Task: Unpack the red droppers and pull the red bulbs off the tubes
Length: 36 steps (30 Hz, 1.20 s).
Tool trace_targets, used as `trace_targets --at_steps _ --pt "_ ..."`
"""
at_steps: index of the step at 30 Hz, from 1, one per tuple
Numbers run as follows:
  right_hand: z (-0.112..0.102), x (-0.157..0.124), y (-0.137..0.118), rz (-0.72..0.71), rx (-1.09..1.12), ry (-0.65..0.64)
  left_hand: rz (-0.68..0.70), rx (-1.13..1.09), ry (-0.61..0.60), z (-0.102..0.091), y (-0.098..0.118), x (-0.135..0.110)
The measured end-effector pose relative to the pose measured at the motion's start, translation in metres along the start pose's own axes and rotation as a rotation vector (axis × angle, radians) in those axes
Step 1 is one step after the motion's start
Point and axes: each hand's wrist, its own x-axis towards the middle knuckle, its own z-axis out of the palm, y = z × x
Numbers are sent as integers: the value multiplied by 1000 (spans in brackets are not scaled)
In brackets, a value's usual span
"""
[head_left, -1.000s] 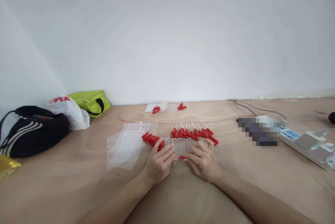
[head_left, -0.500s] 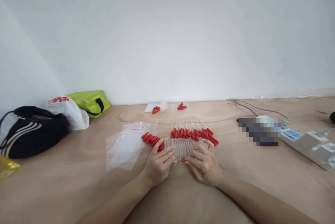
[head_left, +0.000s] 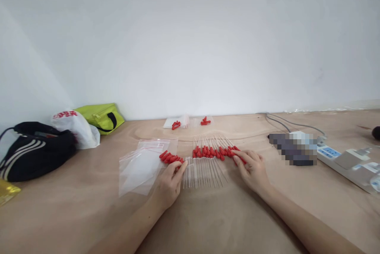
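Observation:
My left hand (head_left: pixel 168 184) has thumb and forefinger pinched at the left end of a row of clear glass dropper tubes (head_left: pixel 204 173), seemingly on a tube's upper end. Red rubber bulbs (head_left: pixel 168 156) lie right beside those fingertips, partly covered by them. Behind the tubes is a row of droppers (head_left: pixel 212 150), red bulbs toward me and thin tips pointing to the wall. My right hand (head_left: pixel 252 169) has its fingers closed at the right end of that row, on the red bulb of a dropper; the fingers hide most of it.
Clear zip bags (head_left: pixel 142 167) lie left of the bulbs. Two small bags with red bulbs (head_left: pixel 175 125) rest near the wall. Farther left are a black bag (head_left: pixel 35 151), a white plastic bag (head_left: pixel 75 129) and a green bag (head_left: pixel 103 117). A power strip (head_left: pixel 346 167) sits at right.
My hands have moved apart from the tubes' near ends, where a red-bulbed dropper was between them. The left went up and left, the right up and right to the dropper row.

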Motion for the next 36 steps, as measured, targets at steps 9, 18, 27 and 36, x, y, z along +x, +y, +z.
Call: trace_targets --at_steps 9,18,27,36 --pt "-19 14 27 483 -57 -124 0 4 44 5 1 6" --pt "-13 8 26 369 -182 -225 102 -43 55 10 7 11" --pt "-10 7 24 329 -196 -220 12 -214 -43 10 12 10" --pt "-3 5 15 158 -235 -80 0 -308 -146 4 11 10"
